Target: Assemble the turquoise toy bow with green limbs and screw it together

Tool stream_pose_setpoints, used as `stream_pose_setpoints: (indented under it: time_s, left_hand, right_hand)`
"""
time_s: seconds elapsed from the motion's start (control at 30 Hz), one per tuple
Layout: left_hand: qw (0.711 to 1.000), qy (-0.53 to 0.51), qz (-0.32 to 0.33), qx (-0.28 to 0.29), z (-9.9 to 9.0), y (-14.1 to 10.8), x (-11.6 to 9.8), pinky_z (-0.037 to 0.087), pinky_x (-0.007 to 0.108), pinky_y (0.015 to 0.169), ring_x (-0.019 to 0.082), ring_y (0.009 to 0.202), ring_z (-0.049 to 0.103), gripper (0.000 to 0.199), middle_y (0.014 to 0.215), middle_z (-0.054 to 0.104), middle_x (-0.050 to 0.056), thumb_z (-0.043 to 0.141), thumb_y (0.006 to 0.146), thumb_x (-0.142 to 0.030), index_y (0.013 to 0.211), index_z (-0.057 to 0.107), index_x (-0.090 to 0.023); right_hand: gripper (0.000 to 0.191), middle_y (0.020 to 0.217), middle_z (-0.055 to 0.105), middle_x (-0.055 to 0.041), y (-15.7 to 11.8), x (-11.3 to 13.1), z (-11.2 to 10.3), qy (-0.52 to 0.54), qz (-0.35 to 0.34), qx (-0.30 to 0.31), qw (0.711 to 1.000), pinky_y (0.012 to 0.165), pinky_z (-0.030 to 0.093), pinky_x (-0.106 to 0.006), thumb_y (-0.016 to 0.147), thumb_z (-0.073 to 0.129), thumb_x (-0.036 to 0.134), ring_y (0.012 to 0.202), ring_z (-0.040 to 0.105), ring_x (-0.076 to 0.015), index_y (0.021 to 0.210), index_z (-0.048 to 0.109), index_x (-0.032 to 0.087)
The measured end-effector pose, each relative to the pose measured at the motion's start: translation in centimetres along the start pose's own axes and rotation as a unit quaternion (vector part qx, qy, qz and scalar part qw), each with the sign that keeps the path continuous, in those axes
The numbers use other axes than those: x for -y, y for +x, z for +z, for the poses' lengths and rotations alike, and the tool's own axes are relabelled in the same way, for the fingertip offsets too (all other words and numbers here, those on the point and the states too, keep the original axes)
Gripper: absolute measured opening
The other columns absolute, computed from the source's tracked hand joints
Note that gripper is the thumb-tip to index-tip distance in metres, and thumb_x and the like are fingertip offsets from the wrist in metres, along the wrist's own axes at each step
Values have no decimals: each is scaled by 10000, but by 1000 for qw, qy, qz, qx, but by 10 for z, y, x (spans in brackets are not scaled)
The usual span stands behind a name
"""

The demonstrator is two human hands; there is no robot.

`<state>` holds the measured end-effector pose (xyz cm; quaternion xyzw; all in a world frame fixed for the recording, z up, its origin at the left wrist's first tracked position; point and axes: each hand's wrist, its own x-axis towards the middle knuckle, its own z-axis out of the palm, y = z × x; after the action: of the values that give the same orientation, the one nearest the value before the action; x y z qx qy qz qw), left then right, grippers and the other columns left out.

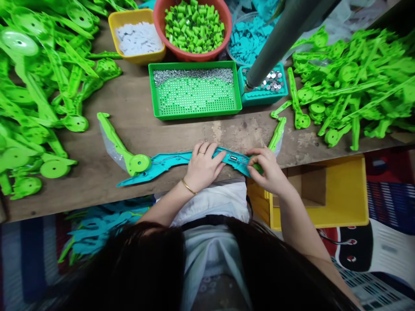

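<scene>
A curved blue plastic piece (171, 160) lies along the table's front edge, with thin wires and a small metal part (233, 158) inside it. My left hand (205, 166) rests over its middle, fingers bent and pressed on it. At its right end, my right hand (267, 168) pinches at a green part, mostly covered by the fingers. A green arm with a round disc (139, 163) is joined at the blue piece's left end and points up and left. Another green arm (278, 134) sticks up beyond my right hand.
Green parts heap at the left (35, 95) and right (350, 82). Behind are a green screw tray (196, 115), a teal box (264, 99) of metal discs, a red bowl (194, 55), a yellow tub (142, 58) and a slanting grey pole (282, 39). A yellow crate (346, 190) sits below right.
</scene>
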<state>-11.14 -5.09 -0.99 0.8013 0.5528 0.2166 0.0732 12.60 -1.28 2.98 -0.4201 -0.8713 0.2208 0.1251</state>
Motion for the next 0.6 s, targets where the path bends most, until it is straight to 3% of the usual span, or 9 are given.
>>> stream_pose_setpoints:
  time_s: [0.2,0.37,0.5,0.6]
  left_hand:
    - [1000,-2,-4,11,0,0,-1,352,476,1065,289,1163,492,304,1237,588,119,487,938,-364,1153,652,-226]
    - [1000,-2,-6,11,0,0,-1,353,473,1059,287,1155,497,302,1228,591,117,487,937,-371,1143,654,-227]
    - [1000,-3,-7,9,0,0,-1,350,473,1057,288,1154,495,301,1232,590,122,488,936,-369,1142,654,-227]
    - [1000,6,-5,3,0,0,-2,351,459,1059,287,1145,501,293,1229,593,116,491,935,-369,1127,657,-222]
  right_hand:
    - [98,1093,637,-56,5,6,6,-88,-22,-25,996,1089,307,-509,835,598,253,1083,528,-241,822,503,230]
    - [68,802,636,32,7,11,6,-3,24,-75,997,1133,252,-487,845,560,209,821,611,-159,877,511,244]
    - [295,832,654,37,9,18,7,97,34,-84,991,1126,273,-499,824,629,303,822,640,-166,1087,504,255]
    - [374,752,613,47,8,22,7,64,29,-116,991,1054,340,-439,812,680,353,771,616,-160,1133,520,245]
